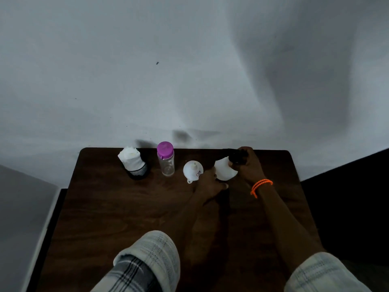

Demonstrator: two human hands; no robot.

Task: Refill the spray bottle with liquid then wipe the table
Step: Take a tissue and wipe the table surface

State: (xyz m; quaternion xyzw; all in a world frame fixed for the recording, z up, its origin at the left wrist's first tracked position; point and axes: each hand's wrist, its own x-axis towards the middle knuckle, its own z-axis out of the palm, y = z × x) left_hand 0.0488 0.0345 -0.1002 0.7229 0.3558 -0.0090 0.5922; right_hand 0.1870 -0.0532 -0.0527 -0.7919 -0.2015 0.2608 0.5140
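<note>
Spray bottle, white, upright near the desk's far right edge: left hand closed around its base, right hand clamped on the black spray head directly above; funnel just left.

wall: plain white, fills 12 o'clock, soft grey shadows toward 2 o'clock | counter: dark brown wood, rounded far corners, against wall | light: dim | 3 o'clock: dark band along wall base
</note>
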